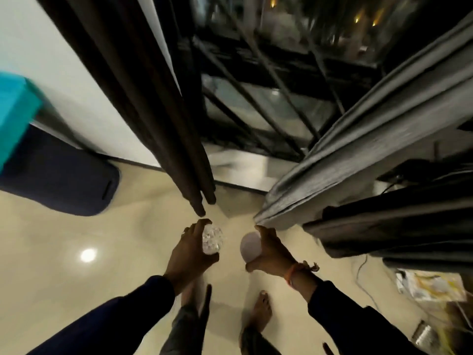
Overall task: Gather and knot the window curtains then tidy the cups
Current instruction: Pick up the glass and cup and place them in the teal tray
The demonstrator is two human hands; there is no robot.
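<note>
Item 1: left hand (190,248), dark sleeve, fingers and thumb curled round a clear patterned glass cup (212,240). The cup was held above the floor, its near side covered by the palm; its base and rim were hard to tell apart.

Item 2: right hand (270,252), thread bracelet (300,269) at the wrist, fingers and thumb wrapped round a plain white cup (251,245). The cup was held in the air just beside the glass one, the two apart; its far side lay behind the fingers.

Item 3: dark brown curtain (143,98), hanging in folds on the left of the window, its hem ending just above the left hand. Its top was cut off by the frame edge.

Item 4: grey curtain (358,155), on the right, its lower corner close to the right hand's fingertips; whether it touched them could not be told. No knot was visible on either curtain.

Item 5: window (268,93) with dark bars between the curtains, blurred.

Item 6: glossy beige floor (76,278); two bare feet below the hands, partly behind the forearms.

Item 7: dark blue cushioned object (58,180) at left, cut off; teal shape (15,111) above it, unidentifiable.

Item 8: clutter at lower right, blurred, not made out.
</note>
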